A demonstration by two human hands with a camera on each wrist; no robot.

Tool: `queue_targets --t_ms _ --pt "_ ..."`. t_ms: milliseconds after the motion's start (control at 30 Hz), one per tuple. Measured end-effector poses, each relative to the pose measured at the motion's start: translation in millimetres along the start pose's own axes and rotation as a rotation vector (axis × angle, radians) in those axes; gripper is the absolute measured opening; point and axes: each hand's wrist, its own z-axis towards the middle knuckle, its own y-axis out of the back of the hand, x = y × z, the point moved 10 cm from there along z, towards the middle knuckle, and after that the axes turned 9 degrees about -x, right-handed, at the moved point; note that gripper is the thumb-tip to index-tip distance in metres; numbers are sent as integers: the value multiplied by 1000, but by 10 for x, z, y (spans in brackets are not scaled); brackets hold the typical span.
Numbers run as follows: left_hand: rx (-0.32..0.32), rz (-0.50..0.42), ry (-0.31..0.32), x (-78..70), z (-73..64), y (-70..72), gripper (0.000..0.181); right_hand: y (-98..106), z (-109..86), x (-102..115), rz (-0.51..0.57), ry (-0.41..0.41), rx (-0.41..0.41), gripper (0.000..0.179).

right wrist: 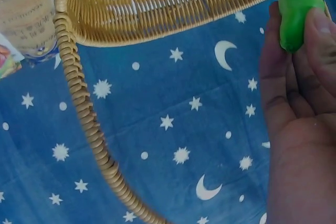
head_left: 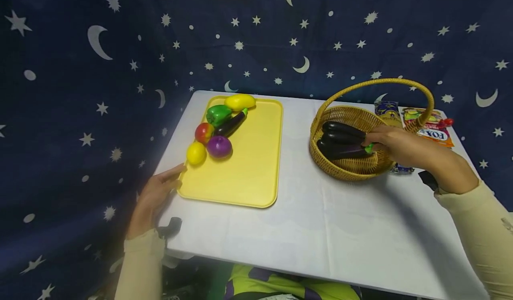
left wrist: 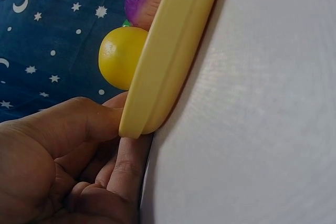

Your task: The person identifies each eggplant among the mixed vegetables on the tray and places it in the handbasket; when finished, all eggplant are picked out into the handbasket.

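Note:
On the right of the table, my right hand (head_left: pixel 401 146) reaches into a wicker basket (head_left: pixel 334 170). Its thumb and fingers pinch the green stem end of an eggplant (right wrist: pixel 295 17), seen in the right wrist view. Other dark eggplants (head_left: pixel 344 128) lie beside it in the basket; which one is held is unclear from the head view. My left hand (head_left: pixel 154 193) grips the near-left edge of a yellow tray (head_left: pixel 248 175), thumb above and a finger beneath the rim. Closest to that hand on the tray is a lemon (left wrist: pixel 121 59).
On the tray's left side lie a purple onion-like vegetable (head_left: pixel 219 147), a red-yellow fruit (head_left: pixel 204 132), a small eggplant (head_left: pixel 230 125), a green pepper (head_left: pixel 218 114) and a long yellow fruit (head_left: pixel 240 102). The basket's handle (head_left: pixel 372 83) arches high. Packets (head_left: pixel 434 133) lie behind it.

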Motion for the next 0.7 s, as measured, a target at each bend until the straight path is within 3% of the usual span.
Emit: queue_targets --t_ms 133,400,700 --pt "3 15 3 -21 -15 -10 58 -118 19 -31 9 -47 130 27" --pt "-11 22 50 13 -7 19 59 -272 151 -43 40 -44 285 28" --pt "-2 -17 32 5 13 2 60 -501 349 -85 -16 -101 491 55"
